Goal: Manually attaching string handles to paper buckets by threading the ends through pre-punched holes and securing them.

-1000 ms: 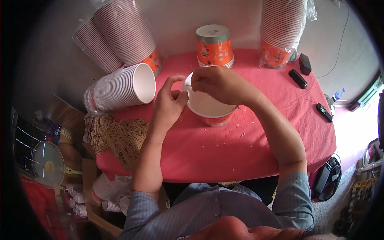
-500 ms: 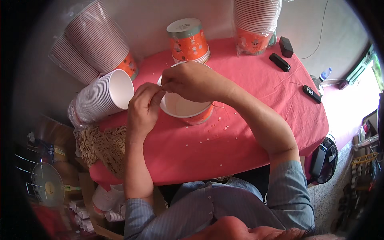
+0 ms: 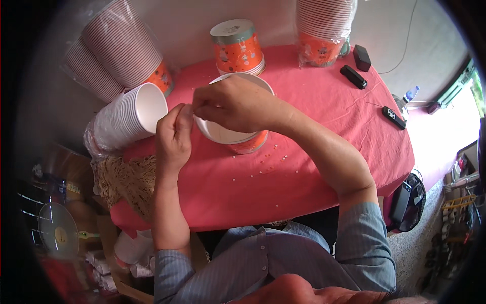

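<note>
A large paper bucket [image 3: 253,144] with a white inside and an orange printed wall stands upright on the table, its mouth partly hidden by my hands. My right hand [image 3: 235,105] is curled closed over the bucket's mouth, fingers pinched together. Beside the rim on the left, my left hand [image 3: 173,137] is closed too, thumb pressed against the fingers. Their fingertips nearly meet at the bucket's left edge; anything between them is too small or hidden to make out. Small white and orange dots [image 3: 272,159] lie scattered in front of the bucket.
An upside-down orange bucket [image 3: 237,49] stands behind. Wrapped bucket stacks rise at the back left [image 3: 121,45] and back right [image 3: 324,30]; a white stack [image 3: 119,114] lies left. Beige cords [image 3: 124,185] hang over the left edge. Black devices [image 3: 353,77] sit right.
Both hands have shifted slightly left, and their fingertips have drawn apart a little. More of the bucket's far rim now shows. The whole view has shifted slightly.
</note>
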`<state>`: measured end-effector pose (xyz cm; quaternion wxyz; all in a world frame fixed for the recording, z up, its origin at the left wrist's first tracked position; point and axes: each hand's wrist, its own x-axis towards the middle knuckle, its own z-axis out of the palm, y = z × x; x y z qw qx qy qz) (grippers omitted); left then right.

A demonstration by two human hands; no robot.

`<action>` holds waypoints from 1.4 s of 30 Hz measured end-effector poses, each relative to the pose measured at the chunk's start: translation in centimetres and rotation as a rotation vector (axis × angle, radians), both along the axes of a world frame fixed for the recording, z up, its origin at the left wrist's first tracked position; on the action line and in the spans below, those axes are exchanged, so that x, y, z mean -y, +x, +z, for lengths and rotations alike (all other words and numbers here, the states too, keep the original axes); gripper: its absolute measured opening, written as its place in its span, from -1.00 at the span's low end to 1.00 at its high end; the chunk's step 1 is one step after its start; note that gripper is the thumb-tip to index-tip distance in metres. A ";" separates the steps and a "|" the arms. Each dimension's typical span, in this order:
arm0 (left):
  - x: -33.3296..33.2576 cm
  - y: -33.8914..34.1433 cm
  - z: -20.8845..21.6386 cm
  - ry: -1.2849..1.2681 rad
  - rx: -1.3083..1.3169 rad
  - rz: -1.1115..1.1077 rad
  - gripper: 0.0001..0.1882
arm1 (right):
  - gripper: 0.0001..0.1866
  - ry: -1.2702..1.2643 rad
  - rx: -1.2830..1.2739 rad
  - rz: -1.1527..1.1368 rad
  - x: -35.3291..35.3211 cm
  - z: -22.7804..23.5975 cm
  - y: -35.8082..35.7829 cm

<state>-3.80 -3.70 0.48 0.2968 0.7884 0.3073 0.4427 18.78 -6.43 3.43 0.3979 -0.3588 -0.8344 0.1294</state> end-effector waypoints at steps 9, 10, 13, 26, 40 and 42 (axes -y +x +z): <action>-1.2 0.7 -0.8 -0.263 0.167 -0.085 -0.46 | -0.86 -0.033 -0.038 -0.028 -0.2 -0.4 0.2; -1.3 0.9 -0.9 -0.265 0.230 -0.042 -0.44 | -0.86 -0.031 -0.038 -0.024 -0.2 -0.3 0.3; -2.9 -0.5 -1.1 -0.256 0.322 0.043 -0.39 | -0.86 -0.032 -0.042 -0.059 -0.3 -0.1 0.3; -3.1 0.0 -0.9 -0.360 0.041 0.151 -0.56 | -0.84 -0.107 -0.076 -0.164 -0.4 0.3 1.0; -0.9 -0.2 0.1 -0.149 -0.185 0.275 -0.69 | -0.80 -0.084 0.008 -0.305 -0.4 -0.7 -0.6; -0.5 0.7 -0.1 -0.070 -0.154 0.297 -0.72 | -0.79 -0.144 -0.085 -0.340 -0.9 -1.3 -0.9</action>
